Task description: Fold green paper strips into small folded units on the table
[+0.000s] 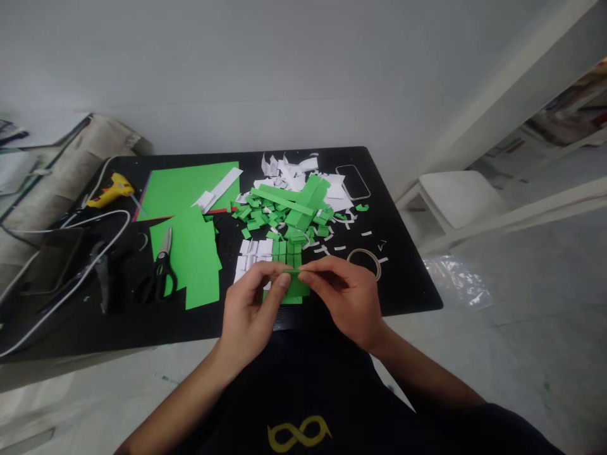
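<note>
Between my two hands, near the table's front edge, is a small green paper piece [296, 275]. My left hand [256, 303] pinches its left end between thumb and forefinger, while my right hand [344, 294] pinches the right end. Just beyond my fingers lie folded white paper pieces [256, 249] in rows, with folded green paper pieces [286, 249] in rows beside them on the right. My left hand partly covers the white rows. A heap of green paper scraps and strips [284, 208] sits farther back.
Black-handled scissors [164, 268] lie on green paper sheets [199, 259] at left. A yellow glue gun [114, 189] and a white cable [124, 234] are farther left. A tape roll [365, 253] is at right, below a phone-shaped outline [353, 182]. A white stool [459, 196] stands beyond the black table [408, 278].
</note>
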`<state>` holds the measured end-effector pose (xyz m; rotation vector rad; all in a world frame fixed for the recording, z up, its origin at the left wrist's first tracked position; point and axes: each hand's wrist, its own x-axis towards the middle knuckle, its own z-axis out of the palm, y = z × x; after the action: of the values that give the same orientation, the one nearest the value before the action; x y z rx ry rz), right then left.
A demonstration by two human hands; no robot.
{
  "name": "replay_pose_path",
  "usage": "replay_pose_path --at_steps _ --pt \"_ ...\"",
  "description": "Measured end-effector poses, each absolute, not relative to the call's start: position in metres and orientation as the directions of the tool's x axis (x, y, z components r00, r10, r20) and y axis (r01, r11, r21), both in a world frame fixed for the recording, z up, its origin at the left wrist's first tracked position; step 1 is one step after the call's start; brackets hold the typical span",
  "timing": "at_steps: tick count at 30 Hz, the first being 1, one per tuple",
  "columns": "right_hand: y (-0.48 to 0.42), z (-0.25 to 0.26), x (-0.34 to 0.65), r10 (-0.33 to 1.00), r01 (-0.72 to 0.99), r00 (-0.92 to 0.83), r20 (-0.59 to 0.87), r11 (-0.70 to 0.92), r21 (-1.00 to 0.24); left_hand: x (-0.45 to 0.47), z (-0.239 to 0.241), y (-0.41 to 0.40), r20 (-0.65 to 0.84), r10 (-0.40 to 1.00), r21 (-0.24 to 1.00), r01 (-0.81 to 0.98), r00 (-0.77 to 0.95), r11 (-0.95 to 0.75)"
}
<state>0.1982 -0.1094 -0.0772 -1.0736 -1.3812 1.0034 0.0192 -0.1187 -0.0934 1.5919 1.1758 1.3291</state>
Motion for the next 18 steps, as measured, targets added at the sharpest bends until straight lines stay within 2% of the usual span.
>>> replay_pose_path --at_steps 4,9,13,18 --pt "-0.1106 -0.0776 0.1977 0.949 0.150 -0.034 0.314 0.316 -0.937 0.0210 -0.0924 -0.1186 0.285 0.957 0.943 0.165 0.043 -0.288" --pt "-0.1112 -0.0789 0.1966 0.942 0.148 -0.046 0.332 0.335 -0.930 0.0197 -0.0931 -0.1183 0.299 0.954 0.930 0.217 0.017 -0.295" --pt "-0.1108 -0.0795 0.1958 0.962 0.112 -0.036 0.270 0.272 -0.956 0.0188 -0.0941 -0.1183 0.314 0.949 0.920 0.238 0.026 -0.311" --pt "-0.1068 -0.0773 0.1961 0.993 -0.019 -0.064 0.102 0.101 -0.995 0.0182 -0.0952 -0.1150 0.260 0.965 0.936 0.243 0.020 -0.257"
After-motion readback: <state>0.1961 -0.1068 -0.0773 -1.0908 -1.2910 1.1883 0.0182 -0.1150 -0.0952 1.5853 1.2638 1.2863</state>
